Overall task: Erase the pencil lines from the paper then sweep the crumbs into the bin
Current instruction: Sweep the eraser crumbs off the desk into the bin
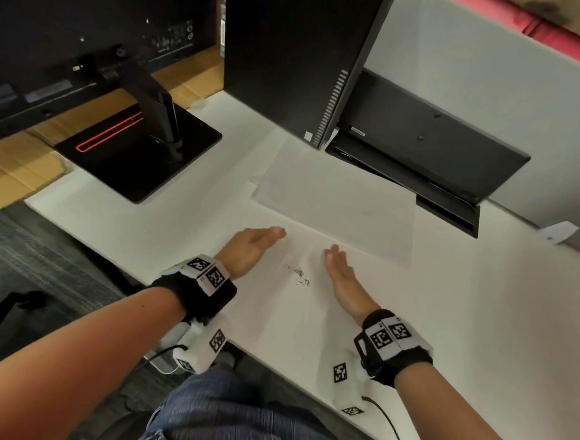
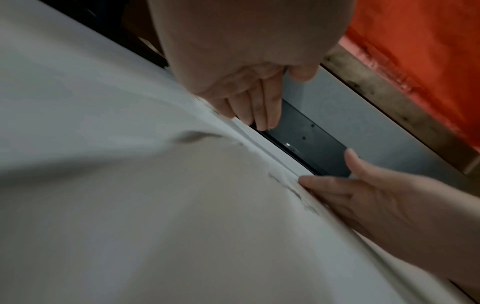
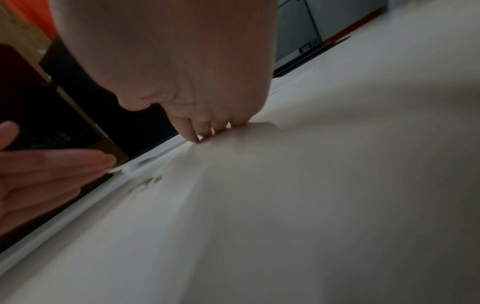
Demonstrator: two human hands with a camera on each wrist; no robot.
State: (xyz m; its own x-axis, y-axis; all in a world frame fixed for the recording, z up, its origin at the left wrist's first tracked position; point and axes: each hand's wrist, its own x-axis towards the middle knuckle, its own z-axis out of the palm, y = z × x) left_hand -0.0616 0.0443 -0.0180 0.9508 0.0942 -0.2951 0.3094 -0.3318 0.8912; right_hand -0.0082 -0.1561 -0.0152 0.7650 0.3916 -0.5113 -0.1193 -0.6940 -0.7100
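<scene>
Sweep stage by the look of it: the paper (image 1: 334, 202) reads blank from the head view, though it's too washed out to rule out faint lines.

Landmark is the crumbs (image 1: 298, 274), a small dark scatter on the white desk (image 1: 480, 319), just short of the paper's near edge.

Left hand (image 1: 250, 248) stands on its little-finger edge left of the crumbs, fingers straight and together, holding nothing. Right hand (image 1: 341, 271) mirrors it right of the crumbs, also flat-fingered and empty. Palms face each other with the crumbs between them. The right hand sits a bit closer to the scatter than the left.

The scatter's long axis runs roughly from far-left to near-right, slanted across the gap between the palms. The desk's near edge lies on the person's side of the crumbs, apart from them.

Bin isn't visible in any view; can't tell where it sits.

Judgement: next move likely closes both palms inward to bunch the crumbs, then drags them toward the near edge. Risk: fine bits slip under the hand edges.
</scene>
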